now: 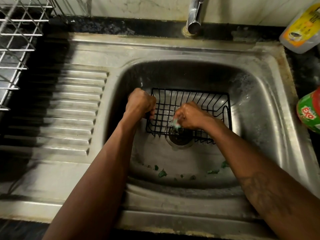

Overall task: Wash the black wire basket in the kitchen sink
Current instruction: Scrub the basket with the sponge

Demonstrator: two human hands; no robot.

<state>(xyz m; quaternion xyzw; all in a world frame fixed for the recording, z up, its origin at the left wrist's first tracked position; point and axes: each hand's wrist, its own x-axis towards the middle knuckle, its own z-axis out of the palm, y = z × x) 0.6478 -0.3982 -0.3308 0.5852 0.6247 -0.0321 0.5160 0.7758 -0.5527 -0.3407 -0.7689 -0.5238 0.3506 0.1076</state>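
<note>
A: Where is the basket sitting?
B: The black wire basket point(199, 104) is sitting in the sink point(256, 108), partly over the drain point(181, 142).
A: Grips?
B: The left hand point(141, 103) is clenching the basket's left rim. The right hand point(190, 116) is grasping a green scrubber point(175, 122) inside it. Green scraps point(162, 173) are lying on the sink floor.
</note>
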